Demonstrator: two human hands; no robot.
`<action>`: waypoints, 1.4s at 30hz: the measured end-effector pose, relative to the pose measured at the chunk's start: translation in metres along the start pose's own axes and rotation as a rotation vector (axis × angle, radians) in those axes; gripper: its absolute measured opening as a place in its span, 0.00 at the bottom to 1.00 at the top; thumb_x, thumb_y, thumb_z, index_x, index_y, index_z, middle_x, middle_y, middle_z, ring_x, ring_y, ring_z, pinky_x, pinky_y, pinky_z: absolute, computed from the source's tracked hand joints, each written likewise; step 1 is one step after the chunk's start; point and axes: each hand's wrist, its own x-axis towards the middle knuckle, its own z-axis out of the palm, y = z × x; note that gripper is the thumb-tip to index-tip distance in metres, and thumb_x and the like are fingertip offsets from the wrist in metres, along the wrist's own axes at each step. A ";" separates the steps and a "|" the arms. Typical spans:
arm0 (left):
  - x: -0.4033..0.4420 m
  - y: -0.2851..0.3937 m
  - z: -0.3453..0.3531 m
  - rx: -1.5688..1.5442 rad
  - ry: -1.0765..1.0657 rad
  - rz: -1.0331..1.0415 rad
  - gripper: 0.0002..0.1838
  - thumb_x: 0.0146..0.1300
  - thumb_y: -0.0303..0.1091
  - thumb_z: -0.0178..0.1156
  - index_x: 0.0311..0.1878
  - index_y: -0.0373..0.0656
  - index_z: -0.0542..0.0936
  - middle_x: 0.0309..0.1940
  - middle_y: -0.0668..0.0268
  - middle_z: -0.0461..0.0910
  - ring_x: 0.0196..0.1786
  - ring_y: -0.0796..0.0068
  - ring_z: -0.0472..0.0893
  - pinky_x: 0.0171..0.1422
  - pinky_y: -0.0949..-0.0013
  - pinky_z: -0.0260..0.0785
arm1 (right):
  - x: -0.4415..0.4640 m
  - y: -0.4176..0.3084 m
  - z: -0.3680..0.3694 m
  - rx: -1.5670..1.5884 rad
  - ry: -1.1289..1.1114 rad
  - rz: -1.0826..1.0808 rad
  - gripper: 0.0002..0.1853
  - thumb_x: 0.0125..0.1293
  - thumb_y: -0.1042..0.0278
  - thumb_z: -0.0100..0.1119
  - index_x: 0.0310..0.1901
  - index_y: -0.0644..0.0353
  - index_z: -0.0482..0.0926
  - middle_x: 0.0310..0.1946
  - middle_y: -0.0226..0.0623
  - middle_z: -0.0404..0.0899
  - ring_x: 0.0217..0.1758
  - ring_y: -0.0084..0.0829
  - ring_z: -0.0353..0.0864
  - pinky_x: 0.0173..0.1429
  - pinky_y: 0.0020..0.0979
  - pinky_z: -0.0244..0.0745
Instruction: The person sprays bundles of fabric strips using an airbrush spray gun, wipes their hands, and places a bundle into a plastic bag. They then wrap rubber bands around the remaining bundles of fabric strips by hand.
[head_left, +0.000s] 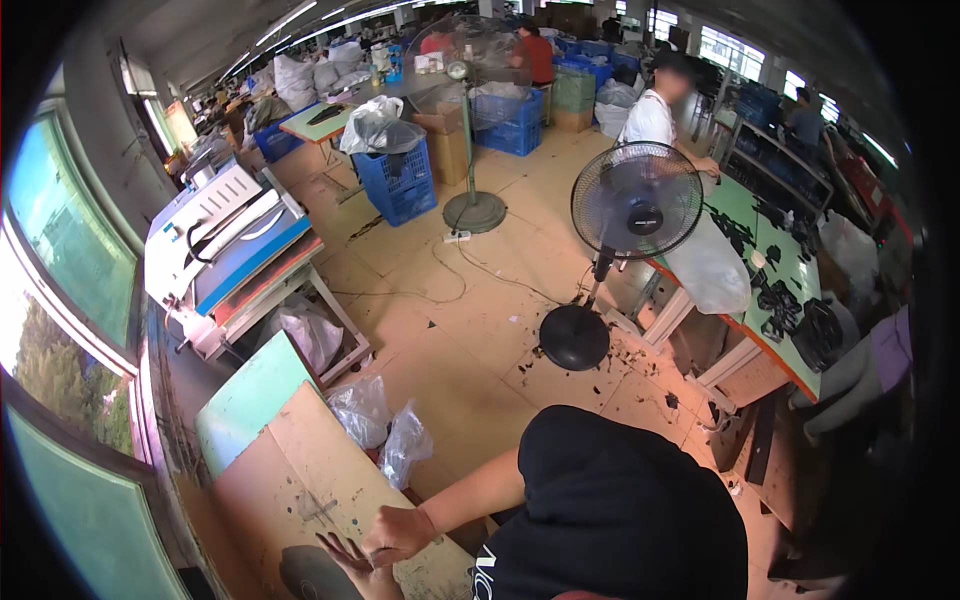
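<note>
My left hand is at the bottom of the view, above the cardboard-covered table, its fingers stretched out and apart. Right against it is my right hand, with fingers curled closed at the base of the left hand. Whether anything small is inside that closed hand is hidden. Under the hands lies a worn brown cardboard sheet with dark smudges. A dark grey rounded shape shows on it beside my left fingers. My black sleeve and shirt fill the lower middle.
Clear plastic bags hang at the table's far edge. A press-like machine stands by the window. A black fan is on the floor ahead. A person in white works at a green table with black pieces. Blue crates stand further back.
</note>
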 end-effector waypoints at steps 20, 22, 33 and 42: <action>-0.058 -0.047 -0.060 -0.075 0.725 0.176 0.46 0.60 0.25 0.60 0.76 0.38 0.42 0.77 0.53 0.41 0.78 0.60 0.46 0.77 0.59 0.44 | 0.098 -0.050 0.074 0.312 -0.207 -0.140 0.20 0.69 0.49 0.49 0.48 0.59 0.75 0.33 0.38 0.76 0.37 0.37 0.75 0.46 0.36 0.69; -0.067 -0.048 -0.064 0.282 0.813 0.144 0.47 0.58 0.25 0.60 0.75 0.35 0.43 0.76 0.51 0.41 0.78 0.59 0.46 0.77 0.59 0.44 | 0.095 -0.052 0.084 0.099 -0.356 -0.309 0.16 0.66 0.53 0.53 0.45 0.57 0.76 0.33 0.39 0.75 0.38 0.40 0.75 0.48 0.39 0.69; -0.089 -0.052 -0.082 0.707 1.155 0.055 0.56 0.53 0.45 0.67 0.75 0.35 0.42 0.76 0.47 0.41 0.78 0.51 0.42 0.78 0.52 0.38 | 0.110 0.006 0.170 0.603 -1.152 0.781 0.31 0.73 0.43 0.41 0.22 0.61 0.74 0.12 0.35 0.69 0.15 0.25 0.70 0.24 0.29 0.67; -0.108 -0.037 -0.080 -1.375 1.199 0.433 0.46 0.65 0.71 0.39 0.72 0.40 0.57 0.73 0.60 0.54 0.75 0.63 0.52 0.79 0.57 0.40 | 0.118 -0.040 0.183 0.972 -0.860 0.174 0.16 0.71 0.55 0.51 0.46 0.61 0.77 0.33 0.38 0.76 0.33 0.29 0.75 0.39 0.29 0.71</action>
